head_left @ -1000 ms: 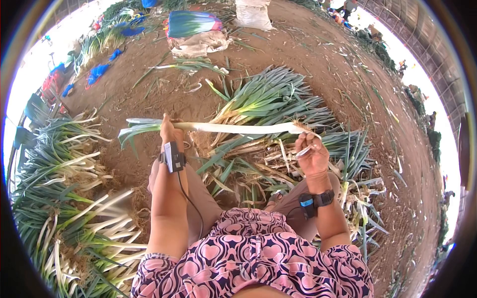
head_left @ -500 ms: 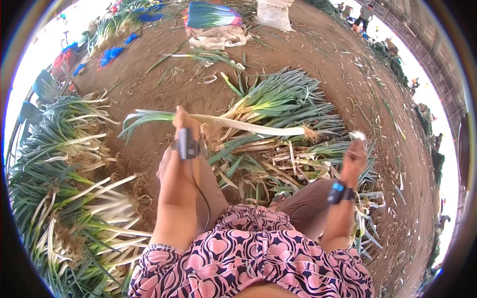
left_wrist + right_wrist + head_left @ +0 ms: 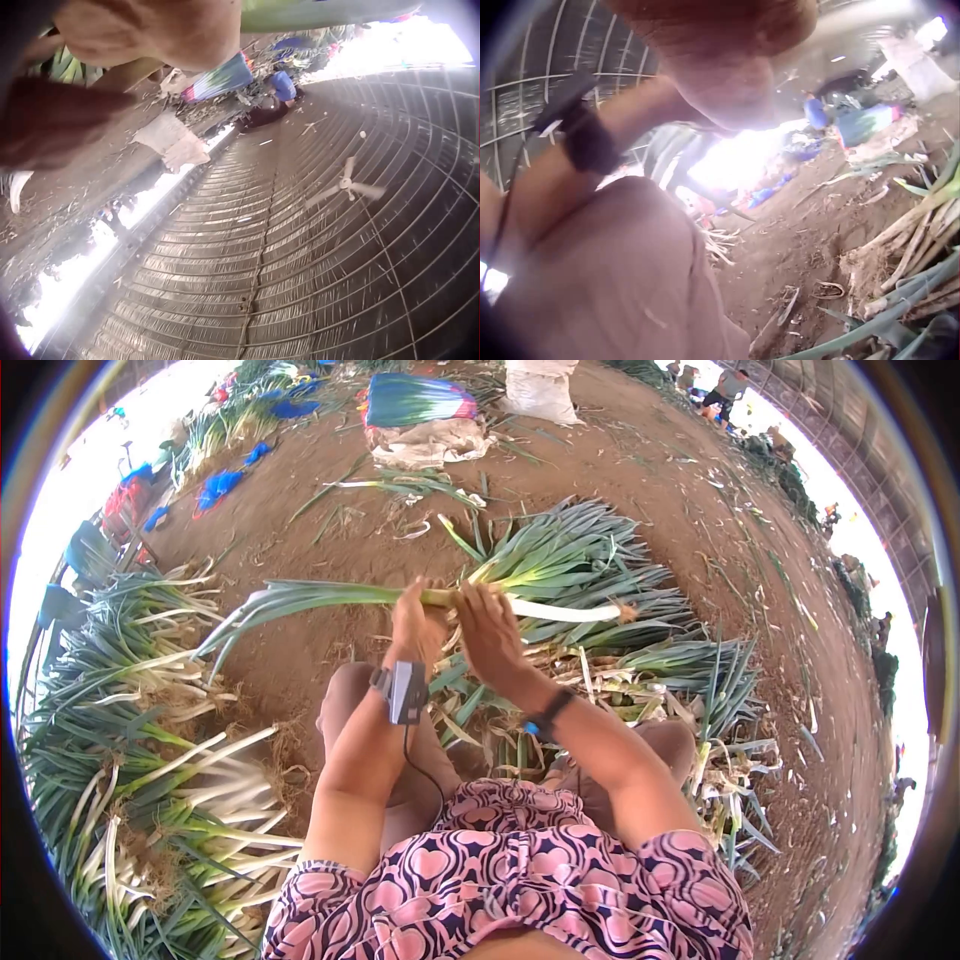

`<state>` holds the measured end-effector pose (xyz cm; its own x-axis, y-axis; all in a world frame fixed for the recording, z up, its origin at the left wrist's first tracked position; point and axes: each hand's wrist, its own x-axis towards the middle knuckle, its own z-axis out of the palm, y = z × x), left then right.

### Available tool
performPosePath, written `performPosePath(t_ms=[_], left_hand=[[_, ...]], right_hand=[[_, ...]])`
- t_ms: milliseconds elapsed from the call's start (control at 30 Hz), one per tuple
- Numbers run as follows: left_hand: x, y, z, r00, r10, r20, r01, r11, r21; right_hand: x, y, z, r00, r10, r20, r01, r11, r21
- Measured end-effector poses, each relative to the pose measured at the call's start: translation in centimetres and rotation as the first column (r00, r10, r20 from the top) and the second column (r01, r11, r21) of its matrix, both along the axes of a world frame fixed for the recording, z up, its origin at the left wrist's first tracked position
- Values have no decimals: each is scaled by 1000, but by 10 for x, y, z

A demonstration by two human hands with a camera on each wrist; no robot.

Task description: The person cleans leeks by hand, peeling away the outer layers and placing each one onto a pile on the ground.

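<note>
A long leek [image 3: 565, 612] is held crosswise in front of the body, its green leaves [image 3: 310, 596] drooping to the left and its rooted white end pointing right. My left hand [image 3: 417, 625] grips it near where green turns to white. Close beside it, my right hand [image 3: 490, 635] holds the stalk from above, fingers over the pale sheath. The left wrist view shows part of the green stalk [image 3: 315, 12] beyond the left hand. In the right wrist view, the palm side hides the grip.
A pile of leeks [image 3: 580, 550] lies on the soil ahead, with dry stripped sheaths [image 3: 590, 680] nearer the knees. Another heap of leeks [image 3: 150, 760] spreads along the left. Farther off are a wrapped leek bundle [image 3: 420, 402] and a white sack [image 3: 540, 388].
My right hand went from the root end out to the right, then came back to the stalk beside the left hand. The pale scrap it held is gone from view.
</note>
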<state>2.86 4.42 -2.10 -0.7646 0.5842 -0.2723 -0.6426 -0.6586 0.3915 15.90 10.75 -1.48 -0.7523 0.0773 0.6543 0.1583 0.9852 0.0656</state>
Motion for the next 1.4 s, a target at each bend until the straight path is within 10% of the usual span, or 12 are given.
performPosePath(t_ms=[67,200,233,367,500,700,800,867,1033,1133,1200,1400], left_hand=[[7,-4,-6,982,-176,-62,181,979,92],[2,-21,5,995,-71,-70,68,997,-35],[-11,-17,-2,997,-76,-5,76,997,6],[-10,-22,18,933,-241,-268,281,952,121],[-6,-26,36,880,-338,-335,419,883,209],[-8,-26,40,880,-285,-380,356,925,130],[-11,-23,34,935,-241,-261,258,966,30],[-18,-23,25,937,-199,-285,225,973,59],[-16,-17,13,942,-154,-299,166,986,16],[1,-19,24,824,-274,-495,106,934,-342],[20,-16,11,596,-411,-690,55,878,-476],[76,1,-20,568,-436,-698,233,898,-373]], right_hand=[[-16,3,8,979,-45,201,78,983,-163],[-27,28,18,765,3,644,348,840,-416],[-23,49,-13,906,177,386,45,864,-501],[5,58,2,747,582,321,190,276,-942],[17,42,15,805,593,18,221,-271,-937],[-10,60,-57,983,121,140,170,-288,-942],[0,54,-52,984,145,-109,-135,187,-973],[-6,39,-76,911,245,-331,-411,595,-691],[8,-3,-35,943,330,38,-138,494,-859],[1,-9,-26,954,298,-25,32,-182,-983],[0,-12,-4,950,251,-185,-98,-323,-941],[-20,37,3,955,-155,-252,-292,-343,-893]])
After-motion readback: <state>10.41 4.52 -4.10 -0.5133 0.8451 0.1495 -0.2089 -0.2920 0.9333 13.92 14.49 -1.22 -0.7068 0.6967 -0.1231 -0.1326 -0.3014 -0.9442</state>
